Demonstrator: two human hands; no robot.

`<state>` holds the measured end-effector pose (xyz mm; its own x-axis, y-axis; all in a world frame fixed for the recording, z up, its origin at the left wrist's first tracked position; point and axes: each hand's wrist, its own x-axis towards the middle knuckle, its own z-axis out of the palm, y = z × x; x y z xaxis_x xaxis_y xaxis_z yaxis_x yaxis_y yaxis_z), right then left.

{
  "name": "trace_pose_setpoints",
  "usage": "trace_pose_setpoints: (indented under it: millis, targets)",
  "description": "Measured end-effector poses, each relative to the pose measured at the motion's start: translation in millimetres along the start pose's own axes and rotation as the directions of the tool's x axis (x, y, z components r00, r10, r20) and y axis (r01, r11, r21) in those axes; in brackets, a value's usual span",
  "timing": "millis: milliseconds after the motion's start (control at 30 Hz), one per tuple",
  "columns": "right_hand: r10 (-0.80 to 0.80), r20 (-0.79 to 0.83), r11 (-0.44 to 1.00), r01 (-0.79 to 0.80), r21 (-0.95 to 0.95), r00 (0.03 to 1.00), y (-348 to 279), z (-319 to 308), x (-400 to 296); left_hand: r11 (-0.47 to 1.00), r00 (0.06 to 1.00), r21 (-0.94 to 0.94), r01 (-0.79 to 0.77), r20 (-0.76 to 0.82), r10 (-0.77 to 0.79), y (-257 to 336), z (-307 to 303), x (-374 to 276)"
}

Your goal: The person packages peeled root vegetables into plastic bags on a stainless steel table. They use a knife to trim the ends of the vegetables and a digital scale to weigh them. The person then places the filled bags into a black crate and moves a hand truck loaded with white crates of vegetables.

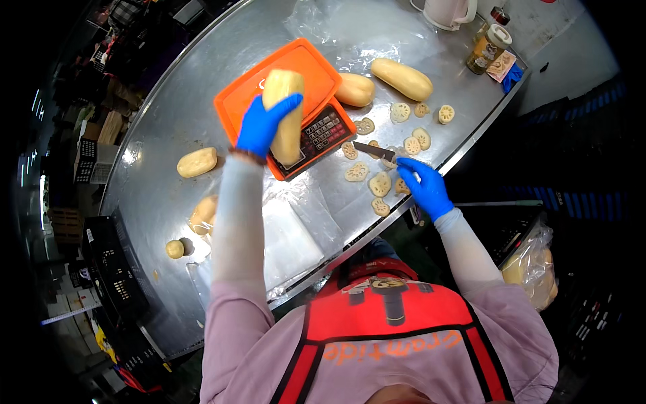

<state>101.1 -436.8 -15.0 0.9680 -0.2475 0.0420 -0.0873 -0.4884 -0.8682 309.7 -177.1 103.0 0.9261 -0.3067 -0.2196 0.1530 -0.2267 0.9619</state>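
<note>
My left hand (265, 126), in a blue glove, grips a thick peeled lotus root section (288, 101) over the orange tray of a digital scale (242, 91). The scale's keypad (323, 132) shows just right of that root. In my gloved right hand (423, 186) is a knife, its dark blade (373, 150) pointing left above the metal table. Around the blade lie several cut lotus root slices (380, 184). Two whole root sections, one behind the scale (356, 90) and one farther right (402, 79), rest on the table. The knife's handle is mostly hidden in my fingers.
Left of my left arm lie a root section (197, 162), a partly hidden one (203, 216) and a small round piece (174, 249). Clear plastic bags (290, 237) lie near the front edge. Jars (488, 49) and a white jug (449, 12) stand at the back right. A bagged bundle (532, 267) is at lower right.
</note>
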Motion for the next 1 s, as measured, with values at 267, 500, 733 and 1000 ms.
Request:
trace_pose_setpoints:
  millis: [267,500,733,1000]
  targets:
    - [0.049,0.184,0.999,-0.051,0.011,0.982,-11.0,5.1,-32.1,0.53,0.982,0.845,-0.063,-0.042,0.184,-28.4,-24.1,93.4]
    - [-0.06,0.407,0.828,-0.183,0.53,0.911,-78.2,-47.9,11.9,0.43,0.676,0.804,-0.41,-0.048,0.735,-43.5,-4.3,26.6]
    - [-0.036,0.299,0.978,-0.028,0.207,0.953,-78.7,9.1,67.9,0.902,0.864,0.402,-0.157,-0.386,0.323,-178.4,5.4,-178.9]
    - [-0.649,0.211,0.688,0.683,-0.245,0.731,-127.3,79.7,162.9,0.746,0.713,0.61,0.268,-0.646,0.272,-241.2,-41.6,-290.0]
